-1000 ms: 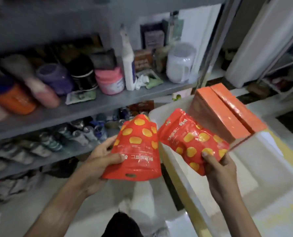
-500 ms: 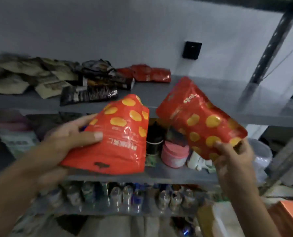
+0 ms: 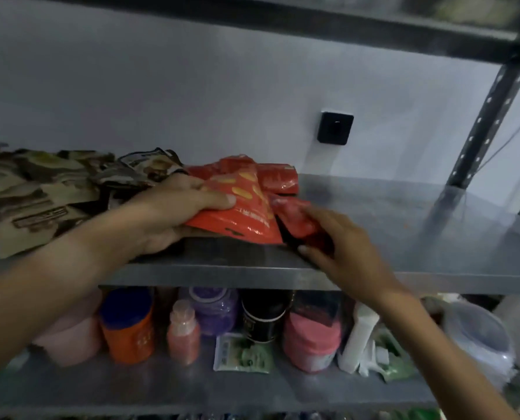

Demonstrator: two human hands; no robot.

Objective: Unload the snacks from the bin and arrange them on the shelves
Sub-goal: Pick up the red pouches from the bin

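Observation:
Two red snack pouches with yellow dots lie on the grey metal shelf (image 3: 404, 225). My left hand (image 3: 173, 213) grips the left pouch (image 3: 243, 216), thumb on top, with its lower edge near the shelf's front. My right hand (image 3: 337, 244) holds the right pouch (image 3: 295, 219), which is blurred and lies against the first one. Behind them more red packets (image 3: 276, 177) sit at the back of the shelf. The bin is out of view.
Brown and black snack packets (image 3: 40, 189) cover the shelf's left half. A black wall socket (image 3: 335, 127) is behind. The shelf below holds jars and bottles: an orange jar (image 3: 128, 328), a pink tub (image 3: 310, 341), a white bottle (image 3: 358, 334). A perforated upright (image 3: 479, 125) stands at the right.
Both hands lifted the two pouches from the bin up to the shelf and set them down beside the red packets at the back. The camera tilted upward.

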